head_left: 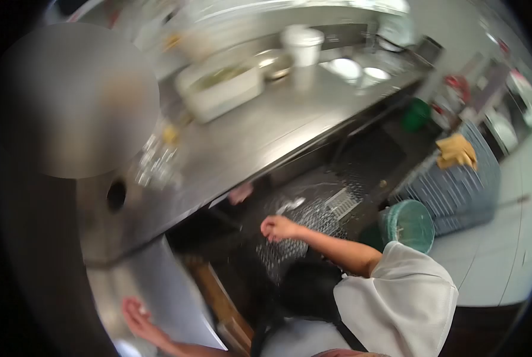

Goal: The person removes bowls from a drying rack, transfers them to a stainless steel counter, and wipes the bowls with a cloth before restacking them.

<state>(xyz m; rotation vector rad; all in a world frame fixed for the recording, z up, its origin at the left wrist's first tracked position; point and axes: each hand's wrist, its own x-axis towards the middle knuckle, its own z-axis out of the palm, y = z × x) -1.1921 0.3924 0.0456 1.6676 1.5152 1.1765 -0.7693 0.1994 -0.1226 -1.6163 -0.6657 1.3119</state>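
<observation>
My left hand (136, 315) is at the lower left, over a pale metal surface (176, 285) beside the steel counter. Its fingers are loosely bent and a little apart, and no object shows in them. My right hand (278, 229) hangs in front of me above the wet dark floor (361, 154), just off the counter's front edge. Its fingers are curled in, with nothing visible in them. The nearest part of the long steel counter (278, 131) is ahead of that hand. Motion blur softens the picture.
On the counter stand a white tub (218, 98) with greenish contents, a metal bowl (275, 64), a lidded white bucket (303, 44) and clear glassware (157, 163). A green bin (407, 226) and grey ribbed crate (450, 178) with yellow gloves (456, 152) stand right. A blurred disc hides the upper left.
</observation>
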